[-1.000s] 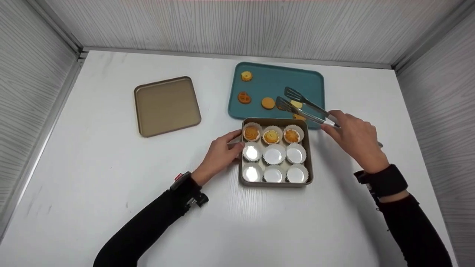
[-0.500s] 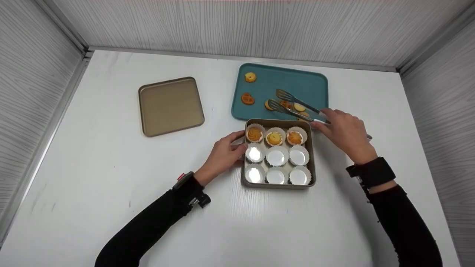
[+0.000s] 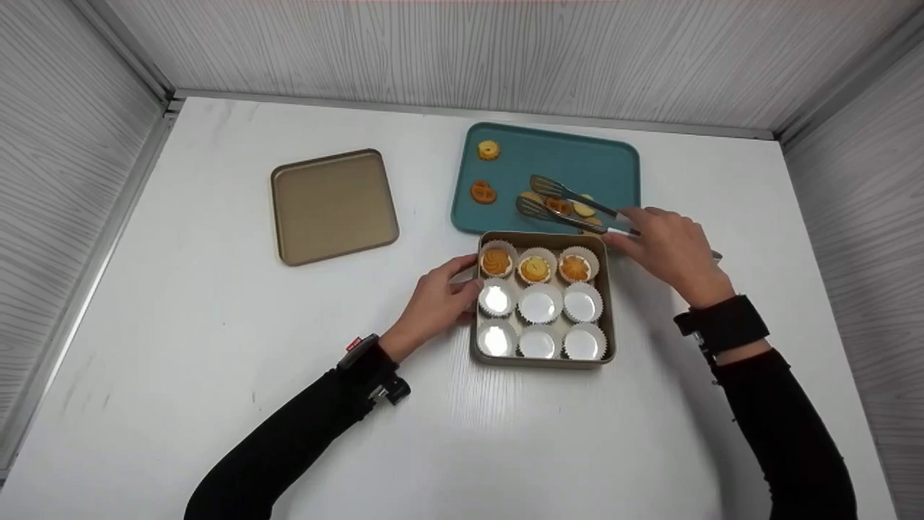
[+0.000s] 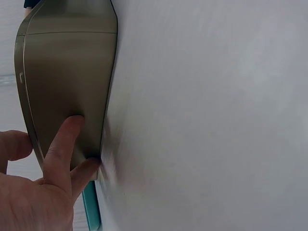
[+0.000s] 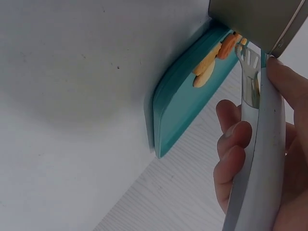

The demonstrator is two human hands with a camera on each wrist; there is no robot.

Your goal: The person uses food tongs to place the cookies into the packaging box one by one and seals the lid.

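Note:
In the head view, my left hand (image 3: 439, 297) rests against the left wall of a square metal tin (image 3: 543, 363), its fingertips pressing the outer wall and rim. Pleated paper cups (image 3: 539, 303) fill the tin; the back row holds three cookies (image 3: 534, 269). My right hand (image 3: 671, 249) grips a pair of serving tongs (image 3: 622, 224) by the handles. The slotted tong heads reach apart over the teal tray (image 3: 606, 162), around a pretzel-shaped cookie (image 3: 557, 205) and overlapping a round cookie (image 3: 530, 196). A pale cookie (image 3: 585, 206) lies just right of them.
A shallow bronze square tray or lid (image 3: 334, 207) lies on the white table (image 3: 216, 375) at left. Another pretzel-shaped cookie (image 3: 483, 192) and a ring-shaped cookie (image 3: 488, 149) sit on the teal tray's left side. Grey wood-grain panels (image 3: 462, 58) border the table.
My right hand has moved the tongs left over the teal tray, from near the pale cookie to the pretzel-shaped one. The left hand stays at the tin; the whole view shifts slightly.

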